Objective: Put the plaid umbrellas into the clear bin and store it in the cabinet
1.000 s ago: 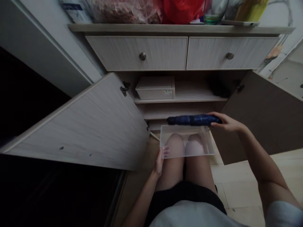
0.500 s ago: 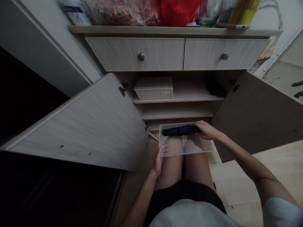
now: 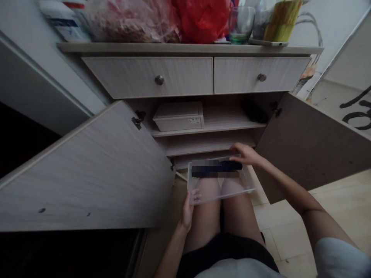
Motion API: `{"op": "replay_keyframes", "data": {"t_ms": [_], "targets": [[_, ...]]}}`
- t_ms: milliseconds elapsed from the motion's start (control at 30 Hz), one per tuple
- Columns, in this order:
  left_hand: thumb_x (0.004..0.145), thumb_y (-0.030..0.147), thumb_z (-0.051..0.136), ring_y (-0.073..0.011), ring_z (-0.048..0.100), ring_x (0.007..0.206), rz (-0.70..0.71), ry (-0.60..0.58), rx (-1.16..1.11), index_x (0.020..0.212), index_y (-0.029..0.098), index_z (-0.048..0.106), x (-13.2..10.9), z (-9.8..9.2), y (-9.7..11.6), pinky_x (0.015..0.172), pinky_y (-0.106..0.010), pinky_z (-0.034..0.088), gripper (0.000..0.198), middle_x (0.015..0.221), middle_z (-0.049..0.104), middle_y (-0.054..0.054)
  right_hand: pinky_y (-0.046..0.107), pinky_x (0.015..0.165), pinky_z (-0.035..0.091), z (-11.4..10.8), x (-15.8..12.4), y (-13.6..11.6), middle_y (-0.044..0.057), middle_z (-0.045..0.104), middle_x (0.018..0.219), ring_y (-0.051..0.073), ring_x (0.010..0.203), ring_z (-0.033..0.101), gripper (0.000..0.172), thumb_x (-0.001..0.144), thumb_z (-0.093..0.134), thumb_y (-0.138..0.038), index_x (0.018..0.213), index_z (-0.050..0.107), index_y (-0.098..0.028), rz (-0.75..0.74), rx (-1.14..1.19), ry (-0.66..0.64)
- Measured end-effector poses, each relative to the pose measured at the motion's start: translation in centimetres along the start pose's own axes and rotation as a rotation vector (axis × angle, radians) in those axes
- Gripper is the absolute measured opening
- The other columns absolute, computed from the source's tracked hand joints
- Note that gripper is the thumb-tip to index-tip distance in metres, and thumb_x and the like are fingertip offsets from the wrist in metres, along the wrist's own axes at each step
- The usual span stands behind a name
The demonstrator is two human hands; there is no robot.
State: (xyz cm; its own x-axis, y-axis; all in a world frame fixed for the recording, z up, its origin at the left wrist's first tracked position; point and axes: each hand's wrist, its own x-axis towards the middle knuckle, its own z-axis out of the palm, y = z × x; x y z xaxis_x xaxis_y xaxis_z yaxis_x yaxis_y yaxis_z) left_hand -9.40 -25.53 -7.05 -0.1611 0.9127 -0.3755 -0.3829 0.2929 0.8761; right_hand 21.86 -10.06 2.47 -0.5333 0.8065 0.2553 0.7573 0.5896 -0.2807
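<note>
A clear plastic box (image 3: 243, 191) rests over my knees, with my left hand (image 3: 189, 204) gripping its near left corner, fingers on the inside. In the box, along its far side, lies a dark blue folded umbrella (image 3: 228, 166); part of it is blurred by blocks. Above the umbrella's right end is my right hand (image 3: 247, 154), its thumb and fingers spread apart and not closed on anything. Whether a fingertip touches the umbrella is hard to tell.
The cabinet's left door (image 3: 95, 170) and right door (image 3: 313, 150) stand swung out on both sides. On the upper shelf sit a lidded white box (image 3: 179, 117) and a dark item (image 3: 254, 111). Plastic bags (image 3: 203, 19), a glass (image 3: 241, 24) and bottles line the cabinet top.
My right hand has let go of the umbrella's right end and lifted, its fingers spreading. The umbrella stays in the box. The view has shifted, so the cabinet appears lower and further left.
</note>
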Motion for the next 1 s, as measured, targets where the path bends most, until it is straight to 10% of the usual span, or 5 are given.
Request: {"op": "replay_keyframes", "data": {"t_ms": [233, 367, 1000], "targets": [[0.082, 0.062, 0.063, -0.0222, 0.066, 0.087, 0.001, 0.032, -0.003, 0.103, 0.016, 0.074, 0.2, 0.1, -0.1, 0.086, -0.036, 0.049, 0.052, 0.108, 0.074, -0.011, 0.042, 0.096, 0.045, -4.5, 7.4, 12.0, 0.025, 0.054, 0.133, 0.034, 0.123, 0.053, 0.045, 0.095, 0.053, -0.027, 0.135, 0.053, -0.007, 0.716, -0.237, 0.204], [0.079, 0.065, 0.065, -0.0219, 0.065, 0.088, -0.005, 0.037, -0.005, 0.102, 0.016, 0.074, 0.4, 0.1, -0.3, 0.085, -0.035, 0.048, 0.055, 0.109, 0.074, -0.011, 0.044, 0.099, 0.043, -4.9, 10.5, 15.8, 0.027, 0.051, 0.139, 0.036, 0.128, 0.049, 0.048, 0.094, 0.048, -0.022, 0.139, 0.049, -0.005, 0.874, -0.266, 0.188], [0.085, 0.061, 0.062, -0.0222, 0.064, 0.088, -0.024, 0.035, -0.016, 0.101, 0.014, 0.074, 0.5, 0.1, -0.1, 0.081, -0.034, 0.047, 0.051, 0.107, 0.074, -0.011, 0.043, 0.095, 0.048, -2.6, 11.1, 17.5, 0.026, 0.046, 0.135, 0.033, 0.112, 0.060, 0.053, 0.088, 0.058, -0.024, 0.138, 0.049, -0.011, 0.968, -0.132, 0.362]]}}
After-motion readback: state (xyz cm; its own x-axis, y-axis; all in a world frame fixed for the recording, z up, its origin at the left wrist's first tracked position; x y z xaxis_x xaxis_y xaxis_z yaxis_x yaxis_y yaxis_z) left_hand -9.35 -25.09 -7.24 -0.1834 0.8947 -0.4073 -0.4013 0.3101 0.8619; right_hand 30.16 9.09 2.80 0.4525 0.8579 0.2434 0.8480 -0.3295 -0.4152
